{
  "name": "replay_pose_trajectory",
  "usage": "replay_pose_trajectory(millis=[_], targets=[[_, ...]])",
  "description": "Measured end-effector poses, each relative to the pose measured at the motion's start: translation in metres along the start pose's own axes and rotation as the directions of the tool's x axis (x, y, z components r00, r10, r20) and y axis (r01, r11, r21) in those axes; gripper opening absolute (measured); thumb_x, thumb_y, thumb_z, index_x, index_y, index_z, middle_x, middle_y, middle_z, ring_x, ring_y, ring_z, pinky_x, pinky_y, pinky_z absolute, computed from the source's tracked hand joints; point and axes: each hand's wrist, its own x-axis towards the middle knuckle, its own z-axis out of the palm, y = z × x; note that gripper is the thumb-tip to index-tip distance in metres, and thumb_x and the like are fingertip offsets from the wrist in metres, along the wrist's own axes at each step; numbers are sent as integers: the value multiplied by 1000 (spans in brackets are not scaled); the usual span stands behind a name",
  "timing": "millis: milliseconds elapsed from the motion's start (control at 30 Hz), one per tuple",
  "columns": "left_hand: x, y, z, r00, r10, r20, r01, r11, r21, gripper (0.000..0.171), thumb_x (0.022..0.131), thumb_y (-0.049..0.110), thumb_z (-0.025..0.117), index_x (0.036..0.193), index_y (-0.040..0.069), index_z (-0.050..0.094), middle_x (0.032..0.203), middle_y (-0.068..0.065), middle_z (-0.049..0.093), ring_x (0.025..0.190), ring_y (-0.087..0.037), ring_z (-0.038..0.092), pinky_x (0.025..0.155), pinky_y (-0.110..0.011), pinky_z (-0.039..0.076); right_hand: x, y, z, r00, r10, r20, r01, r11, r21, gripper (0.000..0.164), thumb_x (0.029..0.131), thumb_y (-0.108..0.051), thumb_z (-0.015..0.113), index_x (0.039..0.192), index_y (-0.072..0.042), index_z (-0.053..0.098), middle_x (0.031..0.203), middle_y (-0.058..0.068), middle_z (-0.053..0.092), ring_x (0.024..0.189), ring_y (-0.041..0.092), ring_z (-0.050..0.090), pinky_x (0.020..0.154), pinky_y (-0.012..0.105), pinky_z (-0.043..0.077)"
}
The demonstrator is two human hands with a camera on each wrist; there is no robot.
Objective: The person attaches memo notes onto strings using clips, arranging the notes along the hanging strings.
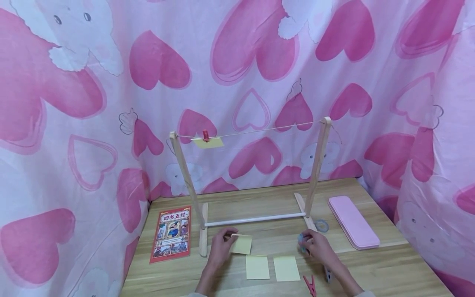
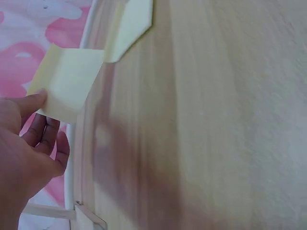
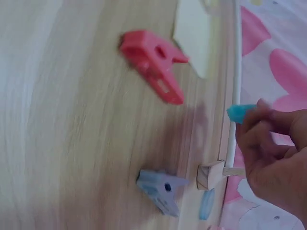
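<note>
The left grip [image 1: 222, 246] pinches a yellow note [image 1: 243, 244] by one edge, thumb on its face, holding it up over the counter [image 1: 256, 204]. The right grip [image 1: 315, 245] has a small teal object [image 3: 240, 113] between thumb and fingers — what it is I can't quite make out. Between the two grips, back toward the wrists, two more yellow notes [image 1: 257, 269] lie side by side. A red clip [image 1: 310, 285] sits on the wrist side of the right grip, with a grey-blue clip [image 3: 160, 188] near it. Just beyond the right grip is a bluish ring [image 1: 321, 225]; out to its right, a pink case [image 1: 354, 222]. Left of the left grip lies a red-bordered book [image 1: 172, 234]. Beyond both stands a wooden frame [image 1: 188, 185] — along its string [image 1: 259, 130], a second red clip [image 1: 205, 135] holds another note [image 1: 212, 143].
</note>
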Motion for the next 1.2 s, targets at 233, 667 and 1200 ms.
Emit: replay_pose_trajectory(millis=[233, 667, 1200], targets=[[5, 24, 5, 998, -33, -57, 31, 999, -35, 11, 98, 0, 76, 109, 3, 78, 102, -11, 77, 88, -7, 62, 78, -21, 52, -3, 2, -8, 989, 12, 148, -67, 924, 376, 47, 102, 7, 67, 139, 27, 45, 118, 28, 64, 80, 24, 80, 77, 32, 68], [34, 80, 10, 991, -21, -134, 7, 994, -109, 11, 99, 7, 79, 110, 8, 81, 103, -6, 78, 91, -11, 63, 82, -23, 51, 5, -31, -26, 998, -55, -8, 55, 962, 268, 36, 100, -11, 79, 128, 8, 65, 100, 15, 73, 76, 14, 69, 65, 24, 54], [92, 205, -1, 914, 13, -405, -181, 907, -380, 28, 97, 1, 80, 121, 1, 66, 108, -14, 79, 93, -12, 60, 81, -20, 49, 34, -174, -88, 927, -337, -162, 372, 794, 481, 8, 101, -1, 75, 107, 3, 77, 121, -6, 61, 107, 14, 53, 90, 19, 47]])
